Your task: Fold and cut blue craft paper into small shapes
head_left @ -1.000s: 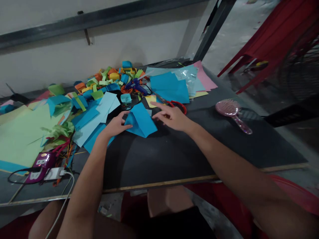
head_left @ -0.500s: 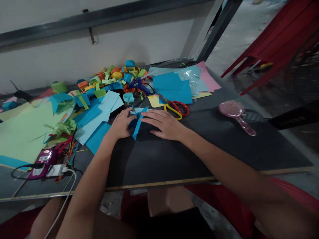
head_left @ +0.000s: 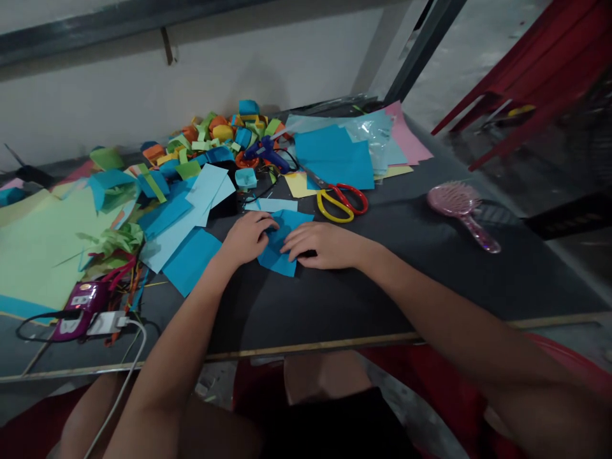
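Blue paper (head_left: 274,247), frame centre. Touched its upper left with a curled left hand (head_left: 246,239) and its right with a curled right hand (head_left: 325,245); could not tell if pinched. Seemed midway through folding; probably called next for steadying one side while pressing a crease.

Scissors (head_left: 331,189) on the table (head_left: 335,306): hairbrush (head_left: 454,199) right, glue gun (head_left: 268,153) behind-left, left hand (head_left: 248,239) and right hand (head_left: 322,245) on paper (head_left: 277,260), front-left!

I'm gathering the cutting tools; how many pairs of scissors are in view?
1: the scissors with red and yellow handles, lying just beyond the right hand. Others may be hidden.
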### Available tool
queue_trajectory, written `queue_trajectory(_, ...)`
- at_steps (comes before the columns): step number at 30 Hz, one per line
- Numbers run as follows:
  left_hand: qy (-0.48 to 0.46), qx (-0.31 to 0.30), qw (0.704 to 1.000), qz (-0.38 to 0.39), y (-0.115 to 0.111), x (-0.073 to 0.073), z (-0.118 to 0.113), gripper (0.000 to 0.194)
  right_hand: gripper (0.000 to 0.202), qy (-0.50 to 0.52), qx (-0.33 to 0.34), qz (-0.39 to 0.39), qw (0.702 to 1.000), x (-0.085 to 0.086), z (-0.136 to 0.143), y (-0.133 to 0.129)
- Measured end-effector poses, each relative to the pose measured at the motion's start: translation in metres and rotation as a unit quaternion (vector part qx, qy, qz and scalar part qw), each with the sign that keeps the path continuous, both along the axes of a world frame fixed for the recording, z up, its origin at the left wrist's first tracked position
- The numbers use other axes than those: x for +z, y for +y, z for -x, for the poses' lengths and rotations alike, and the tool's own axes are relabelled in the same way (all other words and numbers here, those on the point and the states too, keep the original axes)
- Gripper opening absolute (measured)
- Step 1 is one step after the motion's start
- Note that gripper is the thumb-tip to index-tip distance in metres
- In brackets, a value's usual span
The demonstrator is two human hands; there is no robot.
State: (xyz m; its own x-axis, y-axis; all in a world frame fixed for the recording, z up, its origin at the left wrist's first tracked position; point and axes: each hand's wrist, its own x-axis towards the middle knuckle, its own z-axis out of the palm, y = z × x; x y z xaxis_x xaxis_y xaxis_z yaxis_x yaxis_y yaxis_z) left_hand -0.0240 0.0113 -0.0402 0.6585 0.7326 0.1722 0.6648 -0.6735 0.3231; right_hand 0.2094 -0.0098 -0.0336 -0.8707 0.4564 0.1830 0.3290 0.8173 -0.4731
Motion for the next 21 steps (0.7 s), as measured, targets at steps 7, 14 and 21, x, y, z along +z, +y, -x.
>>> queue_trajectory(7, -0.017, -0.049, 0.995, 0.091, 0.011, 0.008, 0.017, 0.040, 0.012, 0.029, 0.005, 0.114, 0.993, 0.008, -0.015, 0.010)
queue_trajectory(14, 0.036, -0.046, 0.984, 0.169, 0.010, 0.015, 0.022, 0.076, 0.019, 0.104, -0.124, 0.128, 0.978, -0.008, -0.002, 0.010)
queue_trajectory(21, 0.050, -0.009, 0.990, 0.135, 0.007, 0.010, 0.013, 0.079, 0.014, 0.052, -0.297, 0.026, 0.953, -0.015, 0.012, 0.006)
